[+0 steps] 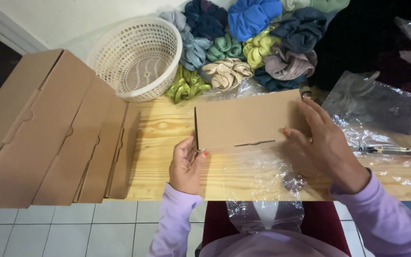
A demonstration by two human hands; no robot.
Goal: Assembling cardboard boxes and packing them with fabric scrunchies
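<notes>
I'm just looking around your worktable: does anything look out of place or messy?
Mostly tidy. A clear plastic bag hangs off the table's front edge toward the lap, below the cardboard box that the left hand and right hand hold.

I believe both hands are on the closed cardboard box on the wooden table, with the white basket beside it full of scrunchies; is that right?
Not quite: the head view shows the white basket empty; the scrunchies lie piled beside it. Both the left hand and right hand are on the closed cardboard box, on the wooden table.
</notes>
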